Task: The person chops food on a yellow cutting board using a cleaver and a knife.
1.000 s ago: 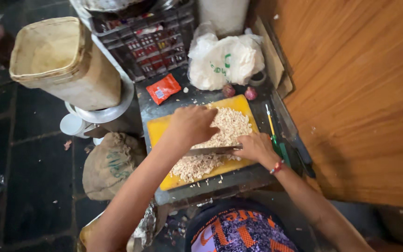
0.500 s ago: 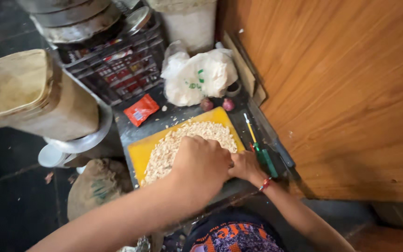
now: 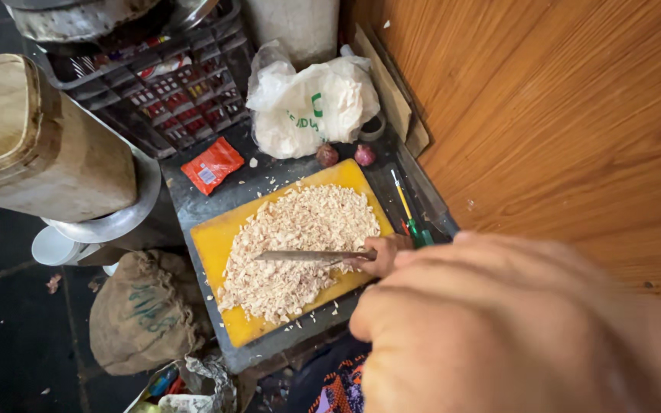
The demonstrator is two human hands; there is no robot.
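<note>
The right hand (image 3: 380,256) grips a knife (image 3: 307,256) lying flat across the chopped bits (image 3: 296,248) (light, crumbly, easily scattered). The left hand (image 3: 529,329), blurred up close: cannot tell.

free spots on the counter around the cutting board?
Bare dark counter between the orange packet and the yellow board. Crowded elsewhere: chopped bits cover the board, white bag and onions behind.
</note>
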